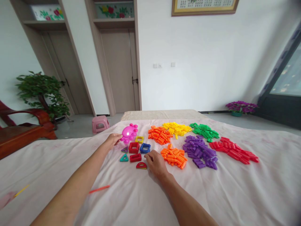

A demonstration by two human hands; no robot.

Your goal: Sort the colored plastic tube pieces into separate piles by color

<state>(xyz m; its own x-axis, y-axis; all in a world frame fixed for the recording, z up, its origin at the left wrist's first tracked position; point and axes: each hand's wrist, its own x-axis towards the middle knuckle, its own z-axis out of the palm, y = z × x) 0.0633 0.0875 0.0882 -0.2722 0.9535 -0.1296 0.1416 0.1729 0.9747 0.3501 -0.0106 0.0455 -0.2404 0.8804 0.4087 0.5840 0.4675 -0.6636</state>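
Note:
A glossy pink crab-shaped toy (129,133) has its left edge between the fingertips of my left hand (114,140). My right hand (155,162) is low over the cloth with its fingers curled, just below the blue square frames (145,147); whatever it may hold is hidden. Between my hands are red square frames (134,147), more red frames (135,157), a yellow square frame (139,139), a purple triangle (124,149), a teal triangle (124,158) and a red half-round piece (141,165).
Right of my hands are piles of small plastic pieces: orange (174,156), more orange (160,135), yellow (176,129), purple (199,151), green (205,131) and red (234,150). A thin red-orange stick (99,189) rests near my left forearm. Beyond the table stands a pink stool (100,124).

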